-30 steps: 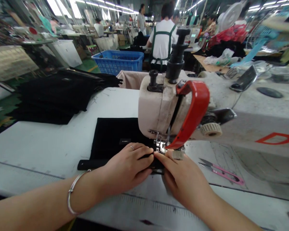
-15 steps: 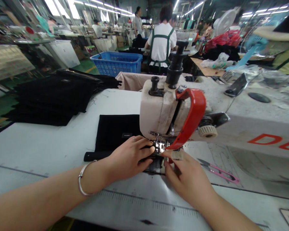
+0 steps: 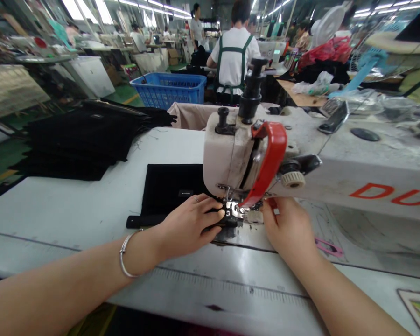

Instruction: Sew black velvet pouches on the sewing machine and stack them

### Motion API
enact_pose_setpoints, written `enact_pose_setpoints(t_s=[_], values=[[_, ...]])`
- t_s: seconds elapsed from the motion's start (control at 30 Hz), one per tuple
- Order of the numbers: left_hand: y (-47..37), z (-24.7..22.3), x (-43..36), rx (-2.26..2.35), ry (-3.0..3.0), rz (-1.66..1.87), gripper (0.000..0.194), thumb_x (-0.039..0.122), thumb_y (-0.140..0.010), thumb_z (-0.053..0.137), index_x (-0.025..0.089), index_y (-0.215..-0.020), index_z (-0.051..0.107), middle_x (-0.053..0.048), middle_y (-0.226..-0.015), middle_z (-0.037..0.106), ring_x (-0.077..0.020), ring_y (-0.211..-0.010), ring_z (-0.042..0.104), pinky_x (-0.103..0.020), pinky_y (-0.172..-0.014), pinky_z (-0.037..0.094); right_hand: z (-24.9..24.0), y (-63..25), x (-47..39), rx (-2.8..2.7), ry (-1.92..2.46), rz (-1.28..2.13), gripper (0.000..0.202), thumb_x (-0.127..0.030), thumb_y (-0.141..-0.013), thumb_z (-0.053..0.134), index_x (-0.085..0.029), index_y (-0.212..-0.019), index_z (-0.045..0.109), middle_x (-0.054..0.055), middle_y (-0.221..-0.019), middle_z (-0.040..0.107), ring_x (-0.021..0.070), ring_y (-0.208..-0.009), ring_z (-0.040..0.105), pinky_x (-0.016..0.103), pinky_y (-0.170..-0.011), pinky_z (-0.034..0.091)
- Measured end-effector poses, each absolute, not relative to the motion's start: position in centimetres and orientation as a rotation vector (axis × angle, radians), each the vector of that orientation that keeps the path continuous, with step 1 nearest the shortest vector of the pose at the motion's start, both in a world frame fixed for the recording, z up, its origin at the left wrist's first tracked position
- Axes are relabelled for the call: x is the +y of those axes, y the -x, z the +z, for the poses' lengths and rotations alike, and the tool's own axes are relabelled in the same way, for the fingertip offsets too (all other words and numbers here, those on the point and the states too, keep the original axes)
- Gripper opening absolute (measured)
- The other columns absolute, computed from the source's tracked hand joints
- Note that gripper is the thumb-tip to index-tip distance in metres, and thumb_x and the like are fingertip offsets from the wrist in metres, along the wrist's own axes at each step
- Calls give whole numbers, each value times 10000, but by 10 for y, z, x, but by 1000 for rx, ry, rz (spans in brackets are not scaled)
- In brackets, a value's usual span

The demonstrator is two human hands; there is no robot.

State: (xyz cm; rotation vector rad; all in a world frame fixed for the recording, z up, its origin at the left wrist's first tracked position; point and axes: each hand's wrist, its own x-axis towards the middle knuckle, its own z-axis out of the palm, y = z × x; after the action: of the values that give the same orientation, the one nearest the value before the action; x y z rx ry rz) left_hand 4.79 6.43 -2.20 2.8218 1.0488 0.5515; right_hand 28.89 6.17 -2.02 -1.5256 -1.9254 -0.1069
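A black fabric piece (image 3: 171,186) with a small label lies on the white sewing table, its right part under the head of the sewing machine (image 3: 220,158). My left hand (image 3: 192,221) rests on its folded front edge, fingers apart and flat, fingertips beside the metal presser foot (image 3: 233,209). Right of the foot, below the red lever guard (image 3: 275,154), my right hand (image 3: 287,221) is closed, thumb and forefinger together; what they pinch is too small to make out.
Black fabric pieces (image 3: 77,140) are stacked at the table's left. Pink thread snips (image 3: 329,247) lie right of my right hand. Behind are a blue basket (image 3: 170,91) and a person in a green-strapped apron (image 3: 233,58).
My right hand has moved right, away from the presser foot, and its fingers have closed. My left hand stays on the fabric. The view has shifted slightly.
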Motion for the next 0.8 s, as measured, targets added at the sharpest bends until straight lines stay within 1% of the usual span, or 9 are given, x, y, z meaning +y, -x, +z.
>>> enact_pose_setpoints(t_s=[0.23, 0.33, 0.4, 0.5, 0.57, 0.67, 0.8], values=[[-45, -20, 61, 1015, -2804, 510, 264, 253, -923, 567, 171, -1164, 635, -80, -1215, 626, -253, -1121, 575, -437, -1000, 475, -24, -287, 62, -1928, 1514, -28, 263, -310, -955, 421, -211, -771, 581, 64, -688, 638, 212, -608, 593, 310, -554, 365], [-43, -22, 60, 1016, -2800, 515, 278, 248, -924, 565, 174, -1184, 630, -78, -1222, 629, -252, -1124, 576, -442, -1004, 473, -24, -290, 61, -1948, 1489, 8, 239, -304, -945, 434, -210, -778, 577, 45, -674, 616, 202, -601, 578, 306, -559, 366], [-42, -22, 61, 1007, -2804, 541, 273, 249, -925, 563, 173, -1177, 635, -80, -1209, 636, -252, -1123, 577, -440, -1000, 474, -23, -293, 59, -1983, 1433, 100, 181, -296, -928, 464, -202, -828, 581, 28, -687, 601, 192, -615, 567, 300, -575, 379], [-42, -24, 63, 995, -2811, 565, 262, 248, -924, 559, 181, -1163, 641, -77, -1193, 643, -247, -1110, 585, -431, -982, 483, -23, -297, 54, -2066, 1304, 284, 109, -226, -887, 492, -188, -934, 584, 38, -804, 612, 194, -728, 572, 308, -653, 417], [-42, -25, 65, 983, -2823, 577, 255, 252, -919, 563, 183, -1151, 643, -74, -1188, 647, -243, -1091, 594, -425, -969, 489, -23, -298, 52, -2113, 1239, 349, 146, -178, -865, 490, -187, -975, 585, 60, -910, 625, 213, -835, 574, 334, -728, 436], [-41, -29, 70, 946, -2850, 629, 249, 282, -922, 567, 184, -1136, 648, -77, -1175, 657, -242, -1072, 604, -416, -968, 489, -23, -298, 51, -2142, 1176, 390, 193, -153, -860, 489, -188, -1022, 588, 86, -1021, 624, 245, -954, 560, 385, -811, 442], [-36, -29, 80, 866, -2882, 665, 266, 340, -956, 560, 179, -1144, 655, -84, -1148, 678, -241, -1091, 608, -399, -986, 481, -21, -294, 50, -2194, 1073, 429, 159, -127, -866, 499, -186, -974, 598, 87, -989, 607, 252, -947, 549, 406, -806, 448]])
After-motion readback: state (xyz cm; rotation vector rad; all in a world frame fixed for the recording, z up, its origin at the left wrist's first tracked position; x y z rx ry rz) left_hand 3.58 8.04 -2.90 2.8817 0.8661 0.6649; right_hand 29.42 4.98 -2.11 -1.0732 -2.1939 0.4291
